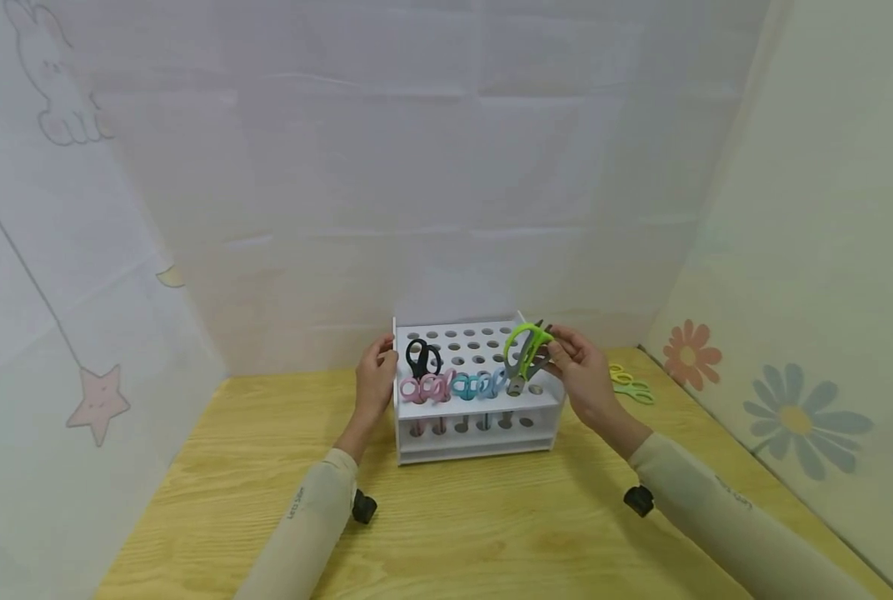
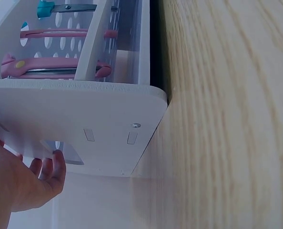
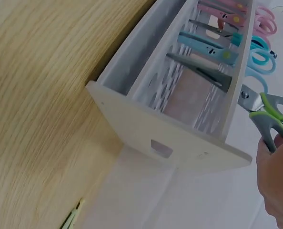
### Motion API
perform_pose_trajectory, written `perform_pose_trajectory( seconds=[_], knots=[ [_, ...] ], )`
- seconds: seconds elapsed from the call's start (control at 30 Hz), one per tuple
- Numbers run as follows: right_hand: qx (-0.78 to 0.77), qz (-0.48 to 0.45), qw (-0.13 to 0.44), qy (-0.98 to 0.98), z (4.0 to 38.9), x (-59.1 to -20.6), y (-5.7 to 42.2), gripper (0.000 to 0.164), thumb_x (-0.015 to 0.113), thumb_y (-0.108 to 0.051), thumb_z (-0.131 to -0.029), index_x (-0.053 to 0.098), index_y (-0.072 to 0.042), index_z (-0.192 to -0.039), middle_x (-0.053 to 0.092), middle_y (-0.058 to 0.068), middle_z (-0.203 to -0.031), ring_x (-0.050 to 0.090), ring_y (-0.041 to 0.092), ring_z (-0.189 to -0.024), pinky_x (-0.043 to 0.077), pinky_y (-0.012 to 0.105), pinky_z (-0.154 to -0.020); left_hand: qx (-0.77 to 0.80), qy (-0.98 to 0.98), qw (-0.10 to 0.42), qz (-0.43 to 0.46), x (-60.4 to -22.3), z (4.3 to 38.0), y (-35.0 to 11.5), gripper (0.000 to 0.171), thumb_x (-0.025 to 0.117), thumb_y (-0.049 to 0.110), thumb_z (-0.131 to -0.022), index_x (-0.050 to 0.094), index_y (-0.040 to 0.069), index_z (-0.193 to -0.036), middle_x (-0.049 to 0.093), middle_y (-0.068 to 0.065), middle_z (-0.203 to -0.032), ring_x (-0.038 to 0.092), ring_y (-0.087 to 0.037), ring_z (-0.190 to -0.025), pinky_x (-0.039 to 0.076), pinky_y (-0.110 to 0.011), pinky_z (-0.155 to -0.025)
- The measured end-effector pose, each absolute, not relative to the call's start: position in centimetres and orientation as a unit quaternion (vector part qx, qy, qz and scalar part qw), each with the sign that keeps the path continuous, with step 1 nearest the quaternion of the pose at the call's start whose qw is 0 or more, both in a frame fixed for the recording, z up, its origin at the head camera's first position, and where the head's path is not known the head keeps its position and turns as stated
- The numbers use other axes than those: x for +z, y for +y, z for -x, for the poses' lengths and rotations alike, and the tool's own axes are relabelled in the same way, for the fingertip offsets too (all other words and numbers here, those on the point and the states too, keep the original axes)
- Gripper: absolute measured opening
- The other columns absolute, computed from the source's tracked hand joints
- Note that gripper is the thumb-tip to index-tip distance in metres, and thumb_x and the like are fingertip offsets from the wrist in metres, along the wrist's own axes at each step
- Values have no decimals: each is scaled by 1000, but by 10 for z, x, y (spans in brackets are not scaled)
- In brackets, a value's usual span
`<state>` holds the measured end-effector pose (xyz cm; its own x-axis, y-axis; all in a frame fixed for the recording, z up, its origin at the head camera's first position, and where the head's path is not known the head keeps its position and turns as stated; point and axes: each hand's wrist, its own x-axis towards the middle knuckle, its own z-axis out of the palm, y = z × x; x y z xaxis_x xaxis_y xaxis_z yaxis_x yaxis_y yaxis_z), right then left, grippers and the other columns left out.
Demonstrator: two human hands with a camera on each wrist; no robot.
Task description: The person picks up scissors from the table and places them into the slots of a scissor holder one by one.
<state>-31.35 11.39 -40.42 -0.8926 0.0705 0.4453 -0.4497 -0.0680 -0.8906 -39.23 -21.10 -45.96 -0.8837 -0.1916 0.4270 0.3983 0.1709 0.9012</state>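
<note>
Green-gray scissors: 9 o'clock from right hand, nearer, gripping; long axis 1-to-7 o'clock, blades down in rack. Left hand at rack's 9 o'clock side, cannot tell grip.

A yellowish tabletop with wavy wood grain runs back to a pale, creased backdrop at the far side. Toward the left, high up, is a rabbit drawn in outline; below it come a small yellow shape and a pink star at the end of a long slanting line. The pale right wall bears a red flower with a yellow centre and, nearer, a larger blue flower, its centre orange-yellow.
</note>
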Motion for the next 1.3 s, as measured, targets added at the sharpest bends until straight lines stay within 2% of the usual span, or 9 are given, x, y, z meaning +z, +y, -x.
perform_pose_trajectory(
  seconds=[0.17, 0.3, 0.5, 0.7, 0.77, 0.9, 1.03, 1.3],
  knots=[
    [703, -137, 192, -671, 318, -406, 117, 39, 54, -9, -105, 51, 10, -139, 69, 12, -118, 69, 21, -103, 54, 36, -91, -639, -731, 229, 70, -461, 393, -211, 43, 51, 17, -98, 61, 0, -136, 62, -18, -130, 60, -36, -115, 47, -51, -100],
    [673, -131, 227, -691, 316, -407, 115, 38, 56, -8, -103, 55, 11, -136, 69, 19, -116, 70, 23, -100, 55, 35, -88, -641, -730, 228, 70, -459, 393, -212, 43, 52, 18, -98, 62, 2, -136, 62, -17, -130, 59, -36, -116, 46, -50, -101],
    [617, -160, 259, -726, 316, -410, 106, 29, 57, -3, -102, 63, 11, -127, 68, 28, -105, 69, 37, -96, 57, 37, -86, -639, -731, 229, 68, -455, 396, -217, 44, 52, 20, -98, 61, 3, -137, 62, -17, -131, 58, -35, -118, 45, -51, -102],
    [554, -159, 312, -755, 313, -419, 94, 20, 59, 1, -100, 69, 6, -117, 71, 20, -89, 70, 36, -85, 58, 32, -79, -636, -735, 226, 68, -458, 394, -218, 42, 52, 18, -98, 62, 2, -136, 62, -17, -132, 58, -36, -118, 45, -50, -102],
    [556, -152, 307, -758, 315, -423, 97, 21, 59, 0, -101, 70, 4, -119, 72, 18, -91, 70, 33, -86, 58, 29, -78, -636, -735, 224, 70, -461, 393, -216, 43, 52, 18, -98, 61, 2, -136, 62, -17, -132, 59, -37, -118, 45, -51, -102],
    [566, -165, 273, -760, 305, -410, 95, 25, 55, 5, -101, 64, 11, -123, 69, 28, -96, 68, 44, -90, 58, 44, -82, -639, -730, 231, 69, -461, 391, -216, 44, 51, 17, -97, 61, 0, -136, 62, -19, -131, 59, -37, -117, 45, -52, -102],
    [567, -180, 245, -766, 291, -393, 92, 24, 51, 9, -101, 59, 17, -122, 66, 35, -99, 65, 51, -93, 55, 53, -86, -640, -728, 234, 74, -460, 391, -216, 44, 51, 17, -97, 61, -1, -137, 61, -20, -132, 58, -38, -117, 45, -52, -102],
    [545, -179, 190, -797, 298, -400, 105, 26, 47, 2, -105, 57, 10, -127, 66, 26, -106, 65, 41, -102, 54, 49, -92, -643, -730, 221, 76, -463, 392, -213, 42, 51, 15, -99, 60, 0, -137, 61, -19, -131, 58, -37, -117, 45, -51, -102]
  ],
)
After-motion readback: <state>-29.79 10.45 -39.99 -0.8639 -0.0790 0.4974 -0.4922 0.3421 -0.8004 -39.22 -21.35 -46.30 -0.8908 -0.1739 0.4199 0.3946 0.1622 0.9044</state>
